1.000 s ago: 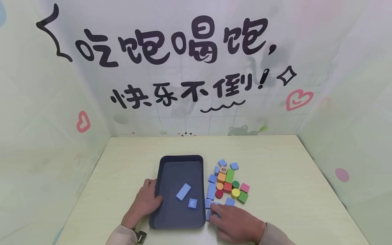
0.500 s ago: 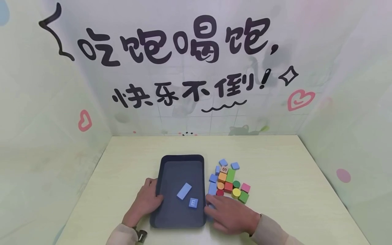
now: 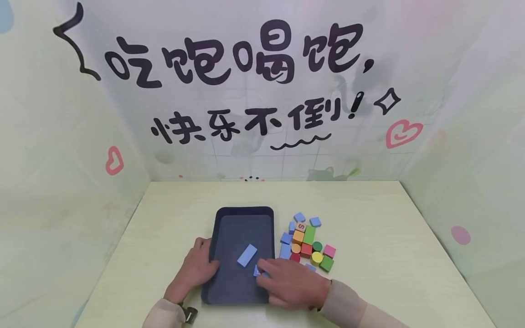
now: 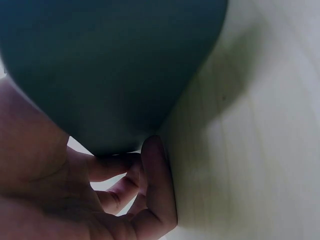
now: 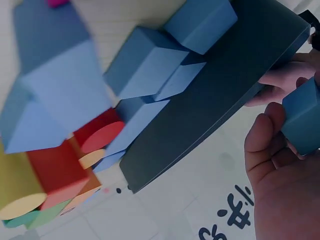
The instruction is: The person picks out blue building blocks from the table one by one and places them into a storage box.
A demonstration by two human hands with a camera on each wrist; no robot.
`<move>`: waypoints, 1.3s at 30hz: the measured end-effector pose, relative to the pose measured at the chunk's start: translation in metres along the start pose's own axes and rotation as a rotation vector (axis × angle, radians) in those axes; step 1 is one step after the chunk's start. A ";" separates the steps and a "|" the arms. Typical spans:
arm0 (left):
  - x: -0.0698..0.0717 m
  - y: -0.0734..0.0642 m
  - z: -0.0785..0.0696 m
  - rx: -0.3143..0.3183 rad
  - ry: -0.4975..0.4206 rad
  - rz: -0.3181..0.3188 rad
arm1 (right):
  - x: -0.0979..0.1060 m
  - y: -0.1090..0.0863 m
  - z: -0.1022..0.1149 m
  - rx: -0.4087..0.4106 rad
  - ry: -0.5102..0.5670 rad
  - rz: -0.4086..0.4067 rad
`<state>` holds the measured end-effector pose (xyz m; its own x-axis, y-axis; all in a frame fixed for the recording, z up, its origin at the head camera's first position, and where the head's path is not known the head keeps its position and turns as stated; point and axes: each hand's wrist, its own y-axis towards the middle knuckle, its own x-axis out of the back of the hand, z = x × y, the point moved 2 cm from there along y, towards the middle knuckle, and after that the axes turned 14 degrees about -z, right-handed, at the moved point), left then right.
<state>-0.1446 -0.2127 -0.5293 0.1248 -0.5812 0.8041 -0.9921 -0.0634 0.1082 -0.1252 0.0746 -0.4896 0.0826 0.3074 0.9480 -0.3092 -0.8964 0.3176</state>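
Note:
A dark rectangular tray [image 3: 242, 230] lies on the table. My left hand [image 3: 199, 264] grips its left side, thumb over the rim; in the left wrist view the fingers [image 4: 157, 185] curl beside the tray's outer wall. My right hand [image 3: 294, 281] is over the tray's right part, pinching a blue block [image 5: 302, 117] between thumb and fingers. Inside the tray lies a long blue block [image 3: 247, 255]. A blue cube [image 3: 256, 271], lettered E in the earlier frames, is mostly hidden behind the right fingertips.
Right of the tray several coloured blocks sit close together, among them a light green block [image 3: 309, 235], a red cube [image 3: 306, 250], a yellow cylinder [image 3: 316, 258] and a pink cube [image 3: 329, 250]. Blue blocks [image 5: 145, 62] stand along the tray's right wall. A printed wall cloth [image 3: 262, 159] rises behind the table.
My right hand has picked up a blue block from beside the tray and moved left over the rim to above the tray. The left hand keeps its grip on the tray.

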 end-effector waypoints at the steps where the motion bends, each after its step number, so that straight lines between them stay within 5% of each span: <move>1: 0.000 0.000 0.000 -0.001 0.001 -0.001 | -0.002 0.003 0.001 0.009 -0.007 -0.001; 10: -0.001 0.001 0.000 -0.004 0.007 -0.004 | -0.016 0.025 0.011 0.081 -0.048 0.061; 17: -0.001 0.001 0.001 -0.010 0.010 -0.004 | -0.027 0.034 0.017 0.050 -0.012 0.139; 39: -0.001 0.001 0.001 -0.014 0.011 0.005 | -0.037 0.044 0.016 0.078 -0.030 0.172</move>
<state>-0.1457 -0.2128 -0.5309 0.1204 -0.5728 0.8108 -0.9924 -0.0490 0.1127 -0.1269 0.0189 -0.5108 0.0635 0.1386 0.9883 -0.2474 -0.9572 0.1501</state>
